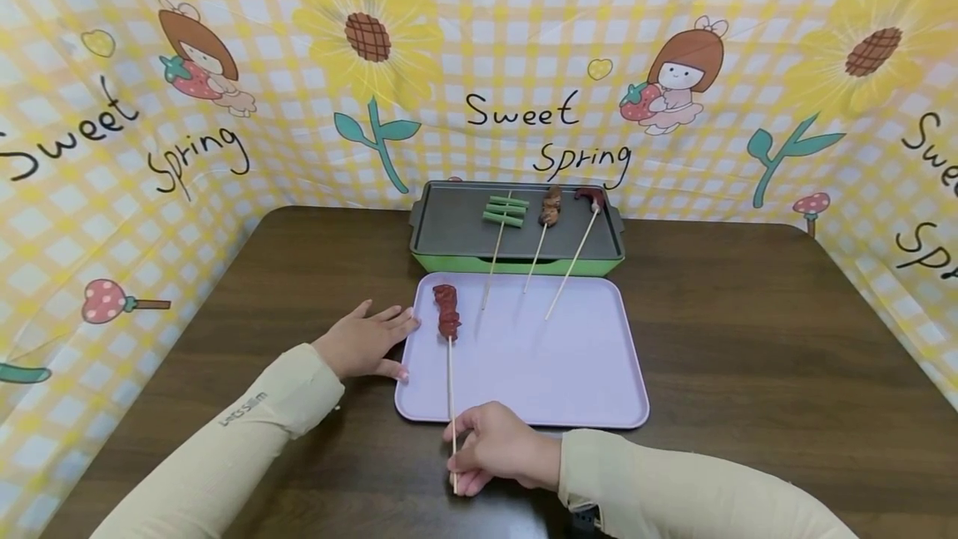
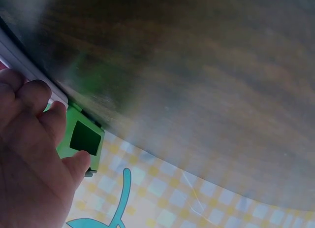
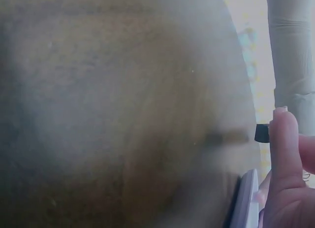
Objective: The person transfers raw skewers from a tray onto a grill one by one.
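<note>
My right hand pinches the lower end of a wooden skewer in front of the tray's near edge. Red meat pieces are threaded on its far end, over the left part of the lilac tray. In the right wrist view, the thumb stands beside the tray's edge. My left hand rests at the tray's left rim with fingers spread and relaxed. The left wrist view shows the left hand beside that rim, with green grill casing beyond.
Behind the tray stands a green grill with a dark plate. On it lie a green vegetable skewer, a brown meat skewer and a dark red skewer, their sticks reaching over the tray. A checked cloth surrounds the wooden table.
</note>
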`<move>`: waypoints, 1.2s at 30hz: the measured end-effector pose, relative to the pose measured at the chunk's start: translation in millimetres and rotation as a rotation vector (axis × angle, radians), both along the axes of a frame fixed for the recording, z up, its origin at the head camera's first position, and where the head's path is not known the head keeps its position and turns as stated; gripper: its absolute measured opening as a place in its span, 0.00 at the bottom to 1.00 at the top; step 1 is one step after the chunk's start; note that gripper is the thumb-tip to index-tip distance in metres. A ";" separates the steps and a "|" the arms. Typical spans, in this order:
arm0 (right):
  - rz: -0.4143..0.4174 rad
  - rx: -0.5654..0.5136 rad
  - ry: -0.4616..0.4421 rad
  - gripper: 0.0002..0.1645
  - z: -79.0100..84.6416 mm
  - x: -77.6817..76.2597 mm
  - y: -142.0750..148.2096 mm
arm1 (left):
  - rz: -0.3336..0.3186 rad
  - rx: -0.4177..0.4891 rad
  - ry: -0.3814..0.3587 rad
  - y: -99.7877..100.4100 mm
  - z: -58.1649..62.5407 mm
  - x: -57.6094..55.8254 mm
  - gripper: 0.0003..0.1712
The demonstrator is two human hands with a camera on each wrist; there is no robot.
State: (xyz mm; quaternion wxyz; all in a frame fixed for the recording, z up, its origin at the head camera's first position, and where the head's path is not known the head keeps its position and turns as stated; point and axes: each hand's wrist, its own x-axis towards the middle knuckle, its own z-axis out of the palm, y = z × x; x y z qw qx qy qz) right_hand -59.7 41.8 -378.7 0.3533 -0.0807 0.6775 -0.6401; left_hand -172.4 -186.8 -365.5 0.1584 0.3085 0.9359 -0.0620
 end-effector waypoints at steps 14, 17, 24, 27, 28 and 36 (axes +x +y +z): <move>0.042 0.002 0.107 0.12 18.5 1.8 4.5 | -0.030 0.009 0.038 0.1 1.7 1.8 0.48; 0.049 0.006 0.143 0.13 20.9 -1.3 6.3 | -0.027 0.010 0.039 0.3 2.2 1.7 0.48; 0.061 0.017 0.192 0.12 25.5 -8.3 7.9 | -0.021 0.004 0.032 -0.6 1.2 0.9 0.48; 0.063 0.019 0.219 0.12 26.2 -11.8 7.2 | -0.021 0.005 0.033 -0.9 0.9 0.8 0.48; 0.062 0.022 0.227 0.12 26.2 -13.0 7.0 | -0.024 0.004 0.035 -0.7 1.4 0.9 0.48; 0.017 0.051 0.248 0.14 23.2 -23.9 5.2 | -0.006 0.000 0.010 -0.9 1.0 1.0 0.48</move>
